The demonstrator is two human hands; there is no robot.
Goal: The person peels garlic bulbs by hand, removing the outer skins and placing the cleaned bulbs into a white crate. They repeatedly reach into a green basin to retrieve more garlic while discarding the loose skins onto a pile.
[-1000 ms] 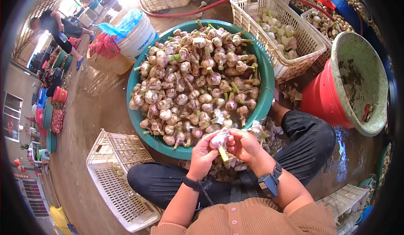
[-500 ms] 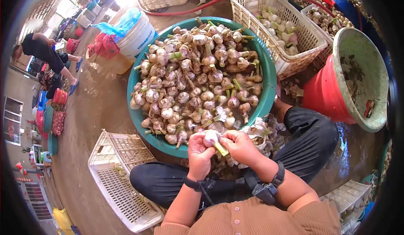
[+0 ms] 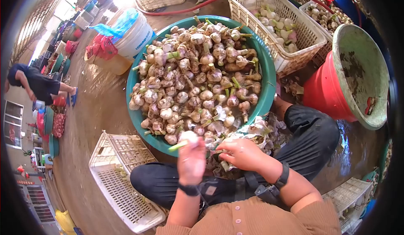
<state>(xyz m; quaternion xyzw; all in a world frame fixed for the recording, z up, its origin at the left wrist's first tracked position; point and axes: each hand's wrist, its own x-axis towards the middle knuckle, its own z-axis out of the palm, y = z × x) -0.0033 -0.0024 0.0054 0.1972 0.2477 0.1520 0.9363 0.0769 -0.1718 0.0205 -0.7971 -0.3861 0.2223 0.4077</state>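
My left hand [image 3: 191, 164] is raised before the tub, slightly blurred, its fingers closed round a pale garlic bulb [image 3: 188, 137] whose green stem points left. To its right, my right hand [image 3: 242, 153] hangs over a heap of papery garlic skins [image 3: 271, 132] by my lap. Its fingers are loosely bent and a little apart, with nothing plainly visible in them. Both hands are near the rim of a large green tub [image 3: 269, 83], piled with dirty, unpeeled garlic bulbs [image 3: 181, 83] on short stems.
A white crate [image 3: 290, 62] of cleaner garlic stands beyond the tub at right, near a tilted red bucket [image 3: 326, 92]. Another white crate [image 3: 130, 201] is by my left knee. Buckets [image 3: 132, 35] and a red hose [image 3: 202, 5] lie beyond. A person [image 3: 38, 83] bends at far left.
My hands have drawn apart. The left hand has lifted the bulb leftward, its stem now pointing left. The right hand has let go of it and dropped toward the skins. The far person has bent lower.
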